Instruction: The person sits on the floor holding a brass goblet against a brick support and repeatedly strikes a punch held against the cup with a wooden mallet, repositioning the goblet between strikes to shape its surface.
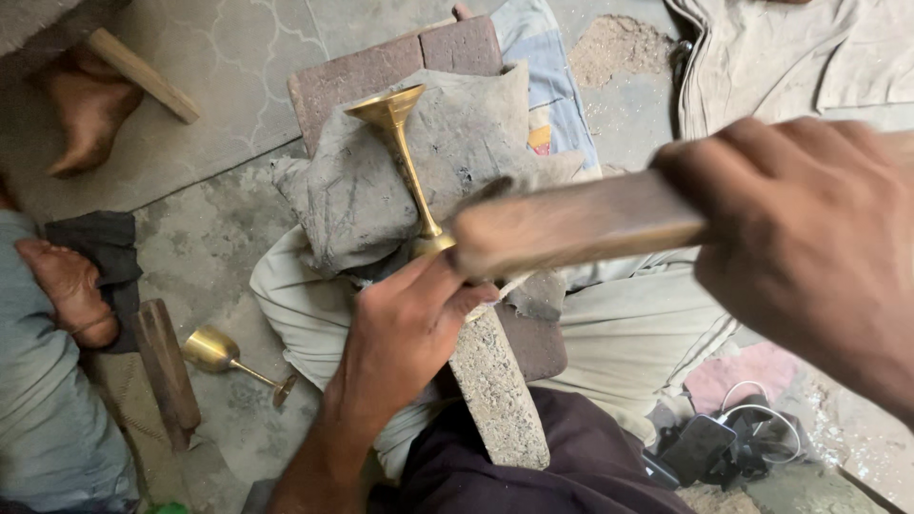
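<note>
While our left hand (405, 328) grips the bowl end of a brass goblet (405, 157) lying on grey cloth (466, 133) at the frame's centre, our right hand (809, 238) closes around a wooden mallet (571, 224) raised above it. Another goblet (224, 354) lies on the floor at lower left.

floor (190, 238): grey concrete | rug (238, 57): patterned grey | light: soft daylight

One head-worn view looks steeply down, close over both hands and the cloth-covered block (381, 190); floor beyond.
</note>
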Motion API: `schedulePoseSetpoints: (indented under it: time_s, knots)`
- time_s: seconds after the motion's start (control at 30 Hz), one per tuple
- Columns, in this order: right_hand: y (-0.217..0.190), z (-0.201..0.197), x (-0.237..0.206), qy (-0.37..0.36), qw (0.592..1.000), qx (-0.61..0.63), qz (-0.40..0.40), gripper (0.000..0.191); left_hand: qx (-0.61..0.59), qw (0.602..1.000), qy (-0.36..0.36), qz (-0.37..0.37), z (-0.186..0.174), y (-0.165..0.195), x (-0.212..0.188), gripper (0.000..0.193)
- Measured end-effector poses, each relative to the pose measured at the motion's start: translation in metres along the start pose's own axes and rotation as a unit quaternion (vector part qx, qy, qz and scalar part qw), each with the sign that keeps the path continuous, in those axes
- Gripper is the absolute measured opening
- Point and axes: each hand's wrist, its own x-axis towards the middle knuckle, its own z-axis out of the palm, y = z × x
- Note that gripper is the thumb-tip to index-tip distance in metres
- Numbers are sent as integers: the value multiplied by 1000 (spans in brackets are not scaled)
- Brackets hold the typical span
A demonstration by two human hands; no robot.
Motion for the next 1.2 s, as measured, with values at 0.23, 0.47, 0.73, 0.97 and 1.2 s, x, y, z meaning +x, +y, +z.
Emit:
schedulePoseSetpoints:
  time_s: [0.23,0.47,0.73,0.97,1.2]
  knots:
    - [22,52,-53,19,986,101,132,32,22,988,-154,15,-17,11,40,35]
    - [14,104,-113,5,913,230,337,37,34,940,-337,-29,-13,15,66,31]
    - [-31,141,-159,135,867,305,369,37,101,911,-396,62,-10,17,70,35]
    - [-29,140,-162,64,793,362,485,40,34,940,-334,64,-12,6,73,45]
    - [-20,122,-155,119,779,428,442,57,67,922,-378,50,-8,9,76,39]
